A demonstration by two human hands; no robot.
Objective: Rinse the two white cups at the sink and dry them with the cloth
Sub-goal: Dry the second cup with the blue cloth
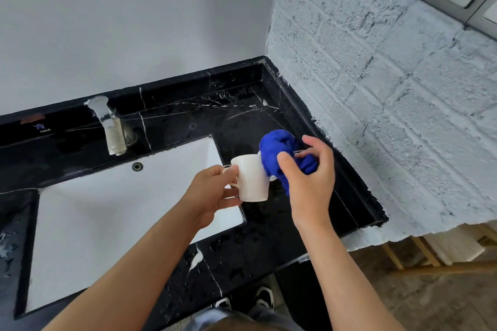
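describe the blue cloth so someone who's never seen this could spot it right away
Start at the black marble counter right of the white sink. Above it, the right hand grips the blue cloth, bunched against the mouth of the white cup. It is the only vivid blue thing here.

left hand (215, 191): fingers curled in a grip, forearm reaching up from lower left | right hand (309, 177): thumb and fingers pinching, forearm bare, wrist bent
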